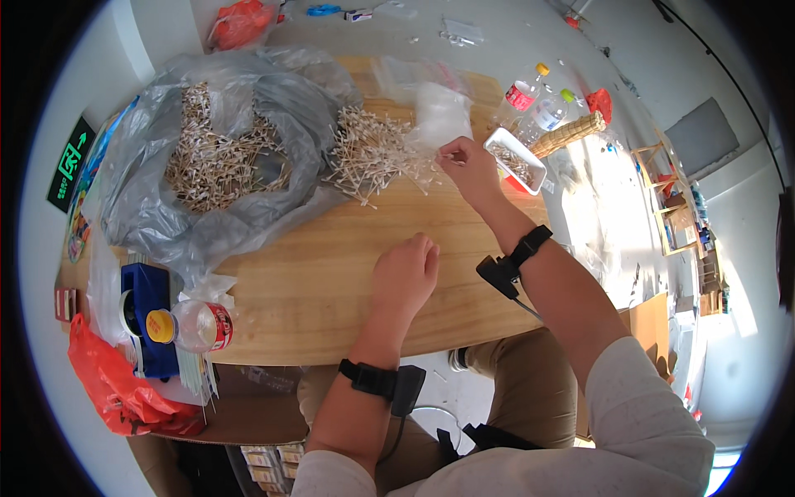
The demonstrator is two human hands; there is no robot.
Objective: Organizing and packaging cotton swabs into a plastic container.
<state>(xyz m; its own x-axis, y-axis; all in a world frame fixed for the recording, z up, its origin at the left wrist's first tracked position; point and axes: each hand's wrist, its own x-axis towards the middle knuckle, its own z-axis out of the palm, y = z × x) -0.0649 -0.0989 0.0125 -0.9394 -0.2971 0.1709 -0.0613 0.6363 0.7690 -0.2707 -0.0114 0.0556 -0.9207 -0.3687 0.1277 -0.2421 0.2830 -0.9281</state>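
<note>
Several cotton swabs lie in a loose pile (368, 153) on the wooden table (331, 273). My right hand (470, 170) reaches the right end of this pile, with thumb and fingers pinched on cotton swabs whose pale tips show at the fingertips. Just beside it stands a white tray (537, 176) with a red lower side and more swabs inside. Closer to me, my left hand (406, 273) rests over the table with its fingers curled in; their inner side is hidden. A big grey plastic bag (132, 199) lies spread at the left, its mouth wide around a heap of swabs (215, 178).
Behind the pile lie clear plastic bags (441, 112). Two bottles (517, 95) and a woven bundle (571, 135) stand past the tray. Near left are a yellow-capped bottle (195, 325), a blue tape dispenser (153, 290) and a red bag (108, 381).
</note>
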